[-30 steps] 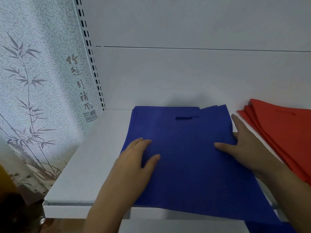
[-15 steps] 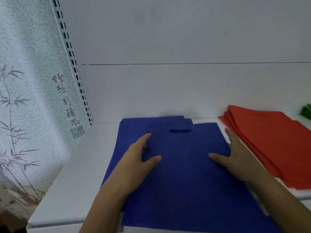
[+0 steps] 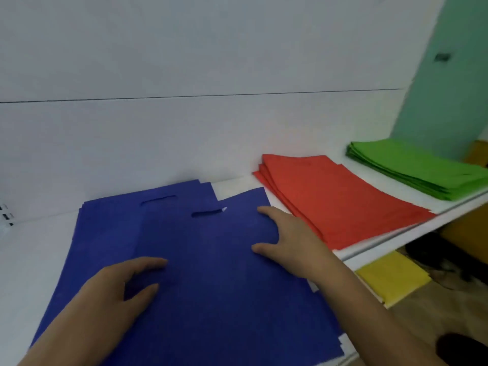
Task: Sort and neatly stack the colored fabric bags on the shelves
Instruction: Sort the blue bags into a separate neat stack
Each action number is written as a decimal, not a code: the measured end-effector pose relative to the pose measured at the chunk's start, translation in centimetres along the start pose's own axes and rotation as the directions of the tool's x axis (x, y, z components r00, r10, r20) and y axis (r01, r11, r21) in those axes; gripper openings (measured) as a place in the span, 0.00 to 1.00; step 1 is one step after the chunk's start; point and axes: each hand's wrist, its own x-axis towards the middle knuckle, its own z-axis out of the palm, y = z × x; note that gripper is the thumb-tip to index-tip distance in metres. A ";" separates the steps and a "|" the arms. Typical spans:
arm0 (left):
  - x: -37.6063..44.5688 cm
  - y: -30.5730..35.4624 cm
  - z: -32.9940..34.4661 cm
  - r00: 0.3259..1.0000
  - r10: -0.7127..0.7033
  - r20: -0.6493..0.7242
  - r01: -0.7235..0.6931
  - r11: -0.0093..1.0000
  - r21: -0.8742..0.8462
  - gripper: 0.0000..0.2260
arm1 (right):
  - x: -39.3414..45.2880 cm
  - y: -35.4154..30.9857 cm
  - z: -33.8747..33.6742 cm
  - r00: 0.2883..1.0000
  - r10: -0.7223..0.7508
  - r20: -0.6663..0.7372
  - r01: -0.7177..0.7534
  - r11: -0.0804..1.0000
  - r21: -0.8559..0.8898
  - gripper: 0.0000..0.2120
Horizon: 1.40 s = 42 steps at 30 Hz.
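Observation:
A stack of blue fabric bags (image 3: pixel 200 260) lies flat on the white shelf (image 3: pixel 29 254), its top bag shifted right of those beneath, cut-out handles toward the wall. My left hand (image 3: pixel 116 294) rests flat on the stack's near left part, fingers straight. Flat on the right side of the top bag lies my right hand (image 3: pixel 287 239), fingers spread. To the right sit a red bag stack (image 3: pixel 332 202) and, farther right, a green bag stack (image 3: pixel 417 170).
The white back panel (image 3: pixel 184 128) rises right behind the stacks. A yellow bag stack (image 3: pixel 390 278) lies on a lower shelf at the right. A green wall (image 3: pixel 449 75) stands beyond the shelf's right end, with wooden floor below.
The view has swung right, bringing the green and yellow stacks into sight. The top blue bag has slid right of the pile, and both hands have moved with it.

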 end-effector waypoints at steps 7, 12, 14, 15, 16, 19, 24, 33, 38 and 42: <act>1.0 5.5 3.2 0.953 0.298 -0.062 -0.301 0.951 -0.065 0.22 | -6.3 2.5 -5.6 0.963 0.030 -0.268 -0.070 0.987 -0.143 0.31; 1.5 11.1 8.6 0.889 0.456 0.036 -0.439 0.873 -0.213 0.18 | -12.8 6.5 -9.9 0.882 0.205 -0.424 -0.240 0.970 -0.032 0.28; 1.7 13.1 11.4 0.869 0.485 0.094 -0.455 0.860 -0.233 0.18 | -15.0 8.8 -11.0 0.848 0.276 -0.452 -0.306 0.952 0.007 0.28; 1.8 14.3 13.0 0.863 0.492 0.117 -0.458 0.858 -0.234 0.17 | -16.1 10.2 -11.4 0.833 0.303 -0.463 -0.331 0.943 0.022 0.28; 1.8 15.3 14.5 0.855 0.501 0.135 -0.464 0.855 -0.232 0.16 | -17.2 11.5 -11.8 0.817 0.329 -0.473 -0.357 0.934 0.034 0.28; 1.3 18.6 19.3 0.830 0.532 0.169 -0.494 0.841 -0.222 0.16 | -20.3 15.7 -13.3 0.767 0.396 -0.505 -0.410 0.908 0.089 0.28; -0.2 24.4 28.8 0.798 0.531 0.284 -0.471 0.845 -0.254 0.17 | -26.4 23.5 -16.3 0.709 0.535 -0.460 -0.460 0.845 0.274 0.31; -1.6 25.6 47.2 0.830 0.437 0.346 -0.354 0.893 -0.277 0.16 | -31.4 39.6 -14.1 0.671 0.691 -0.269 -0.521 0.698 0.492 0.30; 1.1 20.1 52.0 0.907 0.228 0.353 -0.168 0.967 -0.193 0.17 | -26.9 45.1 -9.1 0.761 0.645 -0.062 -0.581 0.722 0.375 0.30; 3.2 15.4 53.8 0.929 0.088 0.360 -0.037 0.989 -0.146 0.17 | -21.0 48.6 -5.5 0.832 0.553 0.048 -0.548 0.803 0.237 0.29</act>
